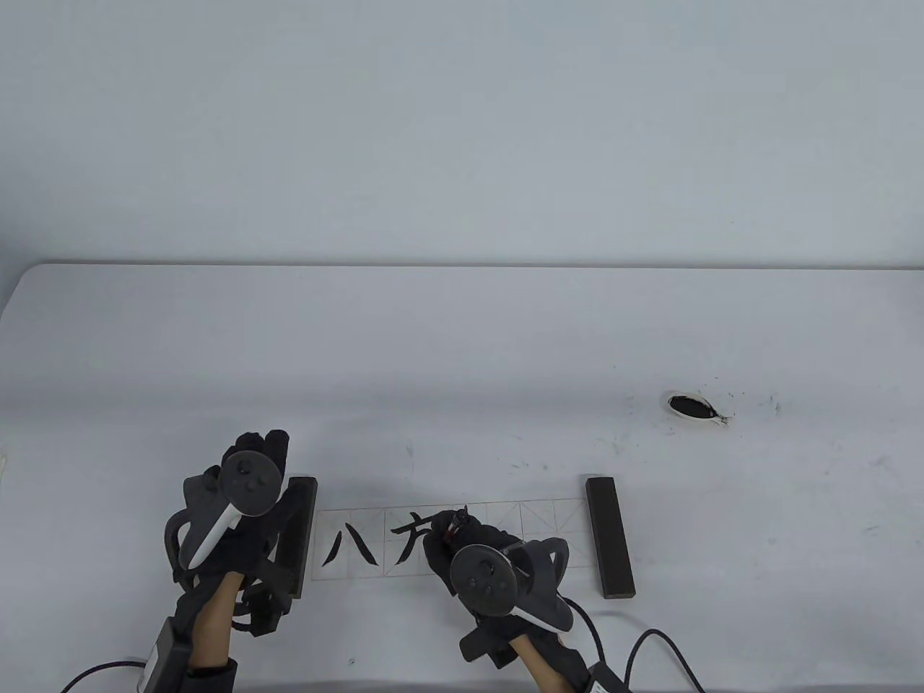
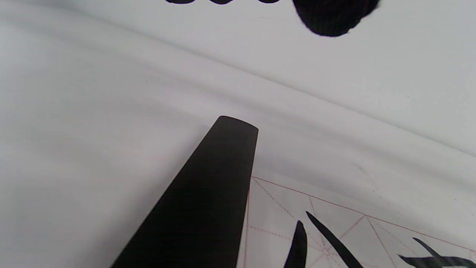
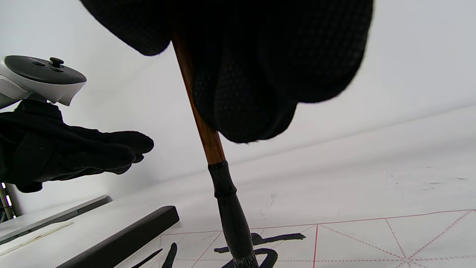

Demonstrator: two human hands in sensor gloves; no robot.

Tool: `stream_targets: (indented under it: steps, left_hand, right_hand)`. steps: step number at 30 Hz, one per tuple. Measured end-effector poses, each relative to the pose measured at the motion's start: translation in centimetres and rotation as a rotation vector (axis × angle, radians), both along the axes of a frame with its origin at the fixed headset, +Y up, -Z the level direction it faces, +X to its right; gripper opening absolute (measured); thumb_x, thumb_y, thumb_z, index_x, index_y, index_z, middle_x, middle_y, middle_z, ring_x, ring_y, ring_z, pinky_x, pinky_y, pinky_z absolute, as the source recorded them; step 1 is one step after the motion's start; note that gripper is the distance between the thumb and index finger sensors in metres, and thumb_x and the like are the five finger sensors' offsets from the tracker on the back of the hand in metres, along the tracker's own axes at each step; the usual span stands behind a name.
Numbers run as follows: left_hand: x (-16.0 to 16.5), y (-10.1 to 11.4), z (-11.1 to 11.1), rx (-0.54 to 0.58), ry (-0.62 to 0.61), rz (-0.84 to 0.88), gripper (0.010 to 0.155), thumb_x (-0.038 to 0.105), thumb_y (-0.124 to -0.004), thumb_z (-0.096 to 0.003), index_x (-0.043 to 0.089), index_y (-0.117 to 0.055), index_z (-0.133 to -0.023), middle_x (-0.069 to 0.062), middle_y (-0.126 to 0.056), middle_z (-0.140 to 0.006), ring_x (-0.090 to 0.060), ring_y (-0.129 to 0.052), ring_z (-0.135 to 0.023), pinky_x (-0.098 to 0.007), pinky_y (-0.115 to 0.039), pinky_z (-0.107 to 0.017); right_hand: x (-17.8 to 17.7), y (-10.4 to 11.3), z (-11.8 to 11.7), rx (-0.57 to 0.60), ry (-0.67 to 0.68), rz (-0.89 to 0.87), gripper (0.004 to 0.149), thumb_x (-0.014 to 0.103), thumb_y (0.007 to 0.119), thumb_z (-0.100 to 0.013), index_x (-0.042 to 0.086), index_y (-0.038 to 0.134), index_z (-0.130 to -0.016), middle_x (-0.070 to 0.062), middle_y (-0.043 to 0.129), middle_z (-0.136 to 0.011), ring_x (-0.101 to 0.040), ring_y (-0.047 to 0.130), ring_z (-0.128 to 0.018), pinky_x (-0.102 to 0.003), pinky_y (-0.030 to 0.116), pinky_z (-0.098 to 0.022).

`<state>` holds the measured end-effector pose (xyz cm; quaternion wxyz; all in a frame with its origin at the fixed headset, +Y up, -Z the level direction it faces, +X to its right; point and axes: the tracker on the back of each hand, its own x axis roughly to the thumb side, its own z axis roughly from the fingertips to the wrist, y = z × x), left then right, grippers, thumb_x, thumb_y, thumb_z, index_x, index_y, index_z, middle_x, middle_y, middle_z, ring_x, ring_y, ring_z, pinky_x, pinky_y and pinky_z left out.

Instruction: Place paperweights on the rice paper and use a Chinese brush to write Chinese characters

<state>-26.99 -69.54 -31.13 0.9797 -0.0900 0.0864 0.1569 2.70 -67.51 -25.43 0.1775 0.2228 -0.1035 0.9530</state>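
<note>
Right wrist view first: the Chinese brush [image 3: 208, 149] is seen pinched upright in the curled fingers of the right hand [image 3: 260, 74], its dark tuft pressed onto the second character at the bottom centre of the frame. From the table view the rice paper [image 1: 462, 538] is found low in the centre, a gridded strip pinned at each end by a dark bar: the left paperweight [image 1: 299, 534] under the left hand [image 1: 238, 505], the right paperweight [image 1: 610, 538] lying alone to the right. Two characters are already written in the left cells; the cells to the right are blank.

The left hand is held relaxed and flat above its paperweight, nothing gripped; whether the bar is actually touched cannot be told.

Risks now. A blot could be caused if the loaded tuft is pressed too hard or left resting, since thin paper would be expected to soak ink fast. Wet strokes could be smeared by the heel of the right hand, which is carried low over the fresh character. The sheet could be dragged or wrinkled by a sideways pull of the brush if the left bar is not kept firmly seated.

Around the work: an ink dish [image 1: 693, 408] is set at the right of the frame, well apart from the paper, ringed by dark splashes on the table [image 1: 462, 346]. For a refill the brush would have to be carried over the blank cells and the right paperweight, and drips there are to be feared. Glove cables are trailed along the bottom edge.
</note>
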Motion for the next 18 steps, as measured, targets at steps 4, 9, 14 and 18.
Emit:
stream_targets:
  steps: [4, 9, 14, 18]
  left_hand:
    - [0.0, 0.0, 0.0, 0.0, 0.0, 0.0, 0.08, 0.054, -0.057, -0.0551, 0.038, -0.013, -0.119, -0.005, -0.013, -0.128, -0.034, -0.02, -0.121, -0.05, -0.014, -0.086]
    - [0.0, 0.0, 0.0, 0.0, 0.0, 0.0, 0.08, 0.055, -0.057, -0.055, 0.039, -0.013, -0.119, -0.005, -0.013, -0.128, -0.034, -0.02, -0.122, -0.05, -0.014, -0.086]
    - [0.0, 0.0, 0.0, 0.0, 0.0, 0.0, 0.079, 0.055, -0.057, -0.055, 0.039, -0.013, -0.119, -0.005, -0.013, -0.128, -0.034, -0.02, -0.122, -0.05, -0.014, -0.086]
    - [-0.03, 0.03, -0.01, 0.007, -0.001, 0.002, 0.08, 0.054, -0.057, -0.055, 0.038, -0.013, -0.119, -0.005, -0.013, -0.128, -0.034, -0.02, -0.121, -0.05, -0.014, -0.086]
  right_hand:
    - [-0.04, 0.16, 0.11, -0.03, 0.024, -0.006, 0.041, 0.037, 0.069, -0.055, 0.007, 0.081, -0.08, -0.014, 0.098, -0.062, -0.022, 0.102, -0.042, -0.03, 0.088, -0.028]
    - [-0.1, 0.03, 0.07, -0.041, 0.035, -0.008, 0.041, 0.037, 0.069, -0.055, 0.007, 0.081, -0.08, -0.014, 0.098, -0.062, -0.022, 0.102, -0.042, -0.03, 0.088, -0.028]
    - [-0.04, 0.02, 0.03, -0.06, 0.069, -0.099, 0.043, 0.037, 0.069, -0.056, 0.008, 0.077, -0.085, -0.014, 0.096, -0.068, -0.022, 0.102, -0.048, -0.032, 0.088, -0.032]
    - [0.53, 0.71, 0.04, -0.056, 0.089, -0.229, 0.043, 0.037, 0.068, -0.056, 0.007, 0.075, -0.087, -0.015, 0.094, -0.071, -0.023, 0.101, -0.051, -0.032, 0.088, -0.034]
